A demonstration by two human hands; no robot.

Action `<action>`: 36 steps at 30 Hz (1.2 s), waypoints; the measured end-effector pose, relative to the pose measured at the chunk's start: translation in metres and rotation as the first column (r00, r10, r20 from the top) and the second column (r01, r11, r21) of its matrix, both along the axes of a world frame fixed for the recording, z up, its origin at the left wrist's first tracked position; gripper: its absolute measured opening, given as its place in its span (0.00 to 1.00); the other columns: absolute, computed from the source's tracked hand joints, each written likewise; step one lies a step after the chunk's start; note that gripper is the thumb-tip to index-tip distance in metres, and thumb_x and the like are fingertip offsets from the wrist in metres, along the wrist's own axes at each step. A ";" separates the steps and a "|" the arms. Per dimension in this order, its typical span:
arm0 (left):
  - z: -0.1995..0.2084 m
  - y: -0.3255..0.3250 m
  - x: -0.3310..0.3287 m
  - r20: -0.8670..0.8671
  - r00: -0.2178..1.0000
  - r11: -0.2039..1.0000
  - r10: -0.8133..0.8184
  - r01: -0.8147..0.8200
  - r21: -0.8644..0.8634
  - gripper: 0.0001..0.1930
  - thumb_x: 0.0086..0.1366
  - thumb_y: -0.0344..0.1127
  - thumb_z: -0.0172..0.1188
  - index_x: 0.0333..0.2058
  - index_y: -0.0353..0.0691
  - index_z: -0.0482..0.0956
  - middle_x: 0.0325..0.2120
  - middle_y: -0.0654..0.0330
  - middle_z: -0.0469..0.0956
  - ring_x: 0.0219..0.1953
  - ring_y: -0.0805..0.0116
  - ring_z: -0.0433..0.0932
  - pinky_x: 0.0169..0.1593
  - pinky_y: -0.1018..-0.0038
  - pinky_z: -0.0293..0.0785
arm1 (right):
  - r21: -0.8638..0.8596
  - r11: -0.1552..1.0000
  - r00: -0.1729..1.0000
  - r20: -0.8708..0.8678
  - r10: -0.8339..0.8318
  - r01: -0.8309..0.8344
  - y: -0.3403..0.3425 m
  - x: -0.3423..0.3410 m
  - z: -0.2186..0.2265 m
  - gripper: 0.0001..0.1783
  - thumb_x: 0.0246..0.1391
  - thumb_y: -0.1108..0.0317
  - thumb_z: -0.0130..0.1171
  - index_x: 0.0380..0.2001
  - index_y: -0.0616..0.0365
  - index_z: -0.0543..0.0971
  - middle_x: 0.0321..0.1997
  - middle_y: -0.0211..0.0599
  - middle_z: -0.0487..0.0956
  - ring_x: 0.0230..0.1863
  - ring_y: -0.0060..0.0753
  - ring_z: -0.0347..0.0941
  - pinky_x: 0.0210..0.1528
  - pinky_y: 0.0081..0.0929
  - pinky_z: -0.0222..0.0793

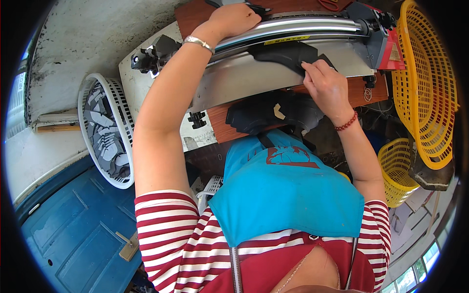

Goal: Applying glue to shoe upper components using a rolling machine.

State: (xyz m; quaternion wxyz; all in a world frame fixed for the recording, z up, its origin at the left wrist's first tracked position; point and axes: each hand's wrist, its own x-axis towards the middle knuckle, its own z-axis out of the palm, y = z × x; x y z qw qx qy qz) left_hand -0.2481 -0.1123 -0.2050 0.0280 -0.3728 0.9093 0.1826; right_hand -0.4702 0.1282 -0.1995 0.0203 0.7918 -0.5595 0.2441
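Between the thumb and fingers of my right hand [326, 87] is the near edge of a flat black cut piece [288, 56]. This piece lies on the metal feed plate [234, 80] of a roller machine, close below its shiny roller [298, 25]. My left hand [233, 20] reaches over the roller to the far side. Its fingers are curled and their tips are hidden, beside a dark piece [259, 9] on the brown board behind. More black pieces [273, 111] are stacked on the brown tabletop [222, 126], nearest to me, with a small tan scrap [279, 111] on top.
At left stands a white basket [128, 146] full of grey and black pieces. Yellow baskets [424, 93] stand at right. Red-handled scissors [329, 5] lie at the back. A black knob [197, 120] sticks out at the plate's near left. The machine's red end housing [391, 49] is at right.
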 end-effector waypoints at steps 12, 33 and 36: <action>0.046 -0.013 0.004 -0.510 0.820 0.965 0.260 -0.243 0.102 0.12 0.57 0.34 0.68 0.33 0.30 0.79 0.27 0.53 0.81 0.29 0.63 0.76 0.35 0.63 0.73 | 0.355 0.882 0.947 0.034 0.320 -0.311 0.073 0.041 -0.143 0.26 0.48 0.61 0.71 0.52 0.55 0.80 0.43 0.37 0.77 0.47 0.43 0.76 0.45 0.38 0.76; 0.084 0.001 0.025 -0.469 0.611 0.771 0.637 -0.516 0.375 0.08 0.65 0.33 0.61 0.40 0.35 0.78 0.29 0.61 0.75 0.28 0.72 0.75 0.28 0.73 0.80 | 0.570 0.820 0.924 0.342 -0.173 -0.058 0.197 -0.108 -0.020 0.14 0.53 0.79 0.65 0.44 0.67 0.82 0.42 0.47 0.82 0.39 0.48 0.81 0.40 0.33 0.76; 0.083 -0.007 0.021 -0.522 0.520 0.730 0.675 -0.571 0.375 0.11 0.64 0.32 0.60 0.45 0.36 0.78 0.34 0.59 0.79 0.30 0.69 0.78 0.27 0.72 0.81 | 0.359 0.933 0.915 0.362 -0.180 0.042 0.156 -0.084 0.008 0.15 0.52 0.80 0.66 0.45 0.67 0.82 0.40 0.45 0.81 0.37 0.45 0.80 0.38 0.31 0.76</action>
